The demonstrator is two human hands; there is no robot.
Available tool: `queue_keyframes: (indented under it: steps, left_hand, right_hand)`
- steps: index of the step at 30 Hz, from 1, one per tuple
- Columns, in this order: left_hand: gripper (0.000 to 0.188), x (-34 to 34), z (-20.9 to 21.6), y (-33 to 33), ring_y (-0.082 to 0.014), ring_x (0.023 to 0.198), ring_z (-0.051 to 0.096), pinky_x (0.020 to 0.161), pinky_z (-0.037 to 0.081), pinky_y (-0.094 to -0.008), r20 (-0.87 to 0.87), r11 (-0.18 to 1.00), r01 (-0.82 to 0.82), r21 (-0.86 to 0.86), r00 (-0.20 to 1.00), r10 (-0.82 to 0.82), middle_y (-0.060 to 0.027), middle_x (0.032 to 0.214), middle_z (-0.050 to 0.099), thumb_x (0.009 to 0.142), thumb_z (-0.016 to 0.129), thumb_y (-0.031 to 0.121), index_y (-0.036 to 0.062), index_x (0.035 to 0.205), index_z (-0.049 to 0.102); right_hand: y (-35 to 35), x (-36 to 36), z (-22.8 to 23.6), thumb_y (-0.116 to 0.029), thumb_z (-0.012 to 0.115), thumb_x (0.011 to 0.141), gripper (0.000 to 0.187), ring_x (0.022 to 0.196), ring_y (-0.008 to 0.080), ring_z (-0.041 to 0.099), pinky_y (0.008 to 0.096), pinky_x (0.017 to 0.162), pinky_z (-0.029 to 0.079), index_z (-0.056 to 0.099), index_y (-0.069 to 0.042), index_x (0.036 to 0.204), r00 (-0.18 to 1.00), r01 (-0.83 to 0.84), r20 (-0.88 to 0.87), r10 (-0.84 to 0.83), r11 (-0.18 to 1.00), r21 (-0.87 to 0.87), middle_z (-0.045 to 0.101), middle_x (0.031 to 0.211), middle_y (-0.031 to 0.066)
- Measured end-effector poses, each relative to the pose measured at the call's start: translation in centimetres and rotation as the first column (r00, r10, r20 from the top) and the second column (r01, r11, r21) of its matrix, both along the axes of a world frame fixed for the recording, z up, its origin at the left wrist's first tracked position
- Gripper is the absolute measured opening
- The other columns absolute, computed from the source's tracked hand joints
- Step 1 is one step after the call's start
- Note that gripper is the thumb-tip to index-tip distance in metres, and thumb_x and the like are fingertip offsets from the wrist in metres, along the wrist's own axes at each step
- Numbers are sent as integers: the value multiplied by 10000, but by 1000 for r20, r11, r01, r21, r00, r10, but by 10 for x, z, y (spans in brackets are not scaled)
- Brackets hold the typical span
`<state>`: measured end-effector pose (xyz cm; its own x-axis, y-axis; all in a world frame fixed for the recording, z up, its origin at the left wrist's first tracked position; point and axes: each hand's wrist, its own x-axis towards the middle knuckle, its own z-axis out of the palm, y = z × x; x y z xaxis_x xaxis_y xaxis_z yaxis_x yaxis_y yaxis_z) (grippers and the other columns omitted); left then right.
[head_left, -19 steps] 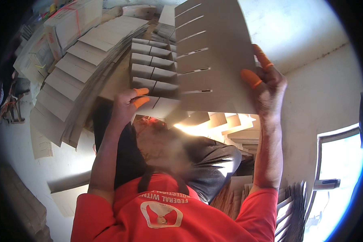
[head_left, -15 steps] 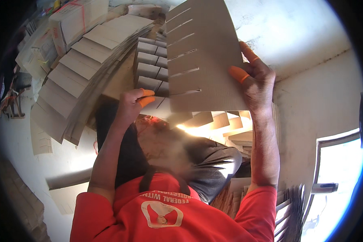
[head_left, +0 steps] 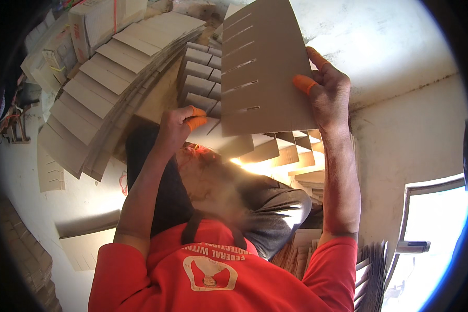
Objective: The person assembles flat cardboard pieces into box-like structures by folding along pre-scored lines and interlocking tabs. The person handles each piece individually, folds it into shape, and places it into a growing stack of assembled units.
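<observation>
My right hand point(head_left: 332, 96) grips a brown cardboard sheet point(head_left: 270, 78) by its right edge, thumb on the near face and fingers partly behind it. A row of slits runs along the sheet's left side, and it stands upright. My left hand point(head_left: 177, 130) pinches the left edge of a slotted cardboard piece point(head_left: 213, 136) lower down; the sheet hides part of that piece. Orange covers sit on the thumb and fingertips of both hands. Behind the sheet, a cardboard divider grid point(head_left: 198, 70) shows its crossed strips and square cells.
Fanned stacks of cardboard sheets point(head_left: 96, 78) curve along the left. Cartons point(head_left: 96, 26) stand at the far left. More cardboard dividers point(head_left: 286, 148) lie under the held sheet, near my bent legs point(head_left: 265, 203). A wall and a bright doorway point(head_left: 431, 234) are on the right.
The held sheet has risen slightly, its lower edge now higher. My left hand has shifted a little right and up, still pinching the slotted piece.
</observation>
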<state>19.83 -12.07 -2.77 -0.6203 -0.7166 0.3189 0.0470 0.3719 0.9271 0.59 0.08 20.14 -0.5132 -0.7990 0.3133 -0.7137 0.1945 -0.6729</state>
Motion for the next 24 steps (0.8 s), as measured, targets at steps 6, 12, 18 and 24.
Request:
queue_keyframes:
  steps: [6, 12, 18, 24]
  left_hand:
    - [180, -2, -1, 0, -118, 790, 645, 731, 522, -272, -6, 1000, 2, 5, 1000, -2, -115, 863, 724, 798, 733, -28, -52, 976, 721]
    - [171, -2, 1, 0, -115, 784, 640, 720, 511, -260, -58, 1000, 15, -19, 998, -16, -111, 854, 724, 799, 732, -31, -50, 969, 724]
    - [172, -3, 4, 4, -105, 750, 622, 700, 501, -257, -92, 999, 31, 28, 995, -28, -107, 802, 706, 792, 741, -30, -51, 962, 723]
    - [171, -1, 9, 3, -108, 747, 630, 694, 509, -261, -11, 997, 39, 72, 999, -38, -115, 814, 712, 794, 742, -26, -47, 962, 727]
  right_hand:
    - [3, -7, -3, 80, 641, 789, 607, 731, 99, 657, 238, 652, 535, 501, 53, 1379, 991, -52, 127, 53, 999, -13, 725, 853, 115]
    - [-5, 12, -21, 94, 605, 790, 605, 694, 56, 595, 217, 638, 497, 501, 46, 1385, 995, -45, 96, 37, 995, 87, 683, 792, 62]
    - [-17, 9, -39, 86, 639, 788, 661, 772, 78, 637, 224, 694, 512, 469, 14, 1423, 992, -105, -58, 115, 982, 157, 707, 861, 67]
    - [-21, 21, -22, 108, 631, 787, 662, 765, 88, 633, 221, 686, 511, 455, 42, 1422, 988, -147, 69, 140, 983, 112, 698, 861, 86]
